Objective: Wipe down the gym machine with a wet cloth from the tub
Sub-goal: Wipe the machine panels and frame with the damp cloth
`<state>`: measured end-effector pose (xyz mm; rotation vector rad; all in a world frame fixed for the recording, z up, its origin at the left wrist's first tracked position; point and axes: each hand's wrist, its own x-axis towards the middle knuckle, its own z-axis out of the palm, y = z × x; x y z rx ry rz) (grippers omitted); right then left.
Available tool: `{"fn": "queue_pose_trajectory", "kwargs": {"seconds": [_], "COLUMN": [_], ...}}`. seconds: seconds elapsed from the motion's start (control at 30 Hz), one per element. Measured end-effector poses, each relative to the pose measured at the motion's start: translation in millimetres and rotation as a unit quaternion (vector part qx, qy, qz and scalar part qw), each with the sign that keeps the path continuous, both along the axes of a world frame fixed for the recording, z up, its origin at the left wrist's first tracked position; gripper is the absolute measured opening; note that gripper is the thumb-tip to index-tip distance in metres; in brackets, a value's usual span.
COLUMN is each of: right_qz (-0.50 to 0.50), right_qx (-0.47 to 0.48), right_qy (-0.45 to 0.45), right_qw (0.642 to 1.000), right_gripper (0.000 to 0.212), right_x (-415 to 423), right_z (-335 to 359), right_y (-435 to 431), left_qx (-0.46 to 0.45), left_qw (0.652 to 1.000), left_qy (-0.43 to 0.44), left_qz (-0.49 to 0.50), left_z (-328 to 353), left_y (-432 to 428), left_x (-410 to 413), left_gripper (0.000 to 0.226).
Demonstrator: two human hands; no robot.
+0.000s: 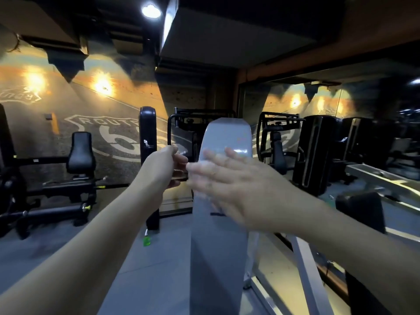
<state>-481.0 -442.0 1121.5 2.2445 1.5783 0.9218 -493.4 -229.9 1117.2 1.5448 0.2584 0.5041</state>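
Now, straight ahead: the gym machine's grey upright column (223, 258) stands dead centre, rising from the floor between both arms. I log the right hand (229, 178) with fingers spread flat over the column's upper face, motion-blurred, and I cannot tell whether a cloth lies beneath the palm. The left hand (169, 167) is curled just beside the column's left edge; I cannot tell what it pinches, if anything.
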Motion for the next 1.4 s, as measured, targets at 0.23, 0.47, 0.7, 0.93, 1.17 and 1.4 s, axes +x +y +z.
{"fn": "queue_pose_trajectory", "kwargs": {"seconds": [0.23, 0.47, 0.7, 0.93, 1.17, 1.4], "right_qz": [-0.090, 0.063, 0.101, -0.014, 0.045, 0.048], "right_qx": [0.327, 0.380, 0.156, 0.232, 0.115, 0.048], "right_qy": [0.386, 0.220, -0.124, -0.167, -0.181, -0.205], "right_qw": [0.858, 0.896, 0.975, 0.958, 0.976, 0.976], "right_gripper": [0.040, 0.038, 0.045, 0.045, 0.055, 0.050], "right_x": [59.0, 26.4, -0.9, 7.3, -16.3, -17.5], "right_z": [71.6, -8.4, -153.2, -63.9, -154.2, -182.0], "right_y": [-0.8, -8.5, -37.6, 14.5, 6.0, 0.7], "left_qx": [-0.008, -0.009, -0.035, -0.053, -0.044, -0.032], "left_qw": [1.000, 0.997, 0.995, 0.988, 0.988, 0.994], "left_qy": [-0.022, -0.076, -0.087, 0.001, 0.054, 0.075], "left_qz": [-0.007, -0.021, 0.046, 0.147, 0.138, 0.070], "left_z": [-11.7, -39.7, -65.6, -109.8, -138.1, -160.5], "left_y": [-17.8, -32.5, -36.1, -38.1, -25.3, -6.7], "left_x": [-25.8, -56.5, -66.6, -87.6, -93.5, -76.7], "left_gripper": [0.023, 0.027, 0.027, 0.024, 0.015, 0.014]}}
